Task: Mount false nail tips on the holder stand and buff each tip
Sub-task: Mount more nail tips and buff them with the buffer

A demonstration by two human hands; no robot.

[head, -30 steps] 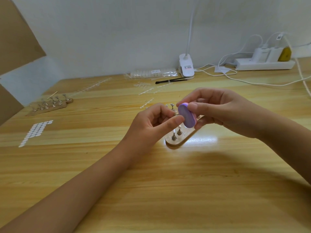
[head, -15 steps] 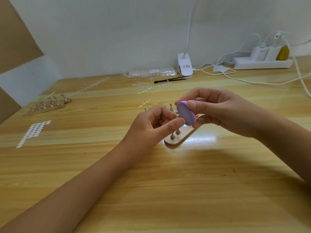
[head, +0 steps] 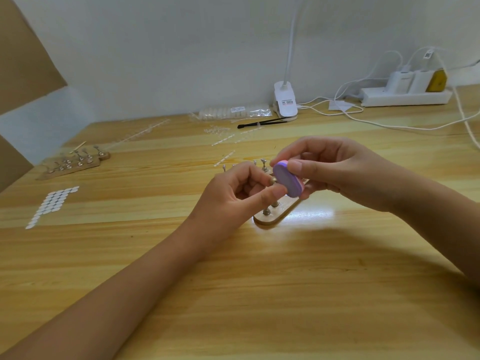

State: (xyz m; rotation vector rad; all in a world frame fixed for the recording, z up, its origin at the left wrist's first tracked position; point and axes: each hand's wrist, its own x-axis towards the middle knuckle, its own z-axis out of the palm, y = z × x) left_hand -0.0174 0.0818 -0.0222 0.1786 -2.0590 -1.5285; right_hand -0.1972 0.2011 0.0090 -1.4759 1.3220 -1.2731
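Surface [head: 259, 294] of pale wood spans the view. Left hand [head: 228, 201] and right hand [head: 335, 170] meet at centre, right at three o'clock of left. Stand [head: 272, 220] lies under them, at their six o'clock. Right grips the purple buffer [head: 287, 181]; left pinches a metal peg [head: 273, 180] against its face. Tip itself is too small to make out. Judged risk: hard strokes could flick the tip off, or twist the peg from the pinch, since only fingertips brace it.
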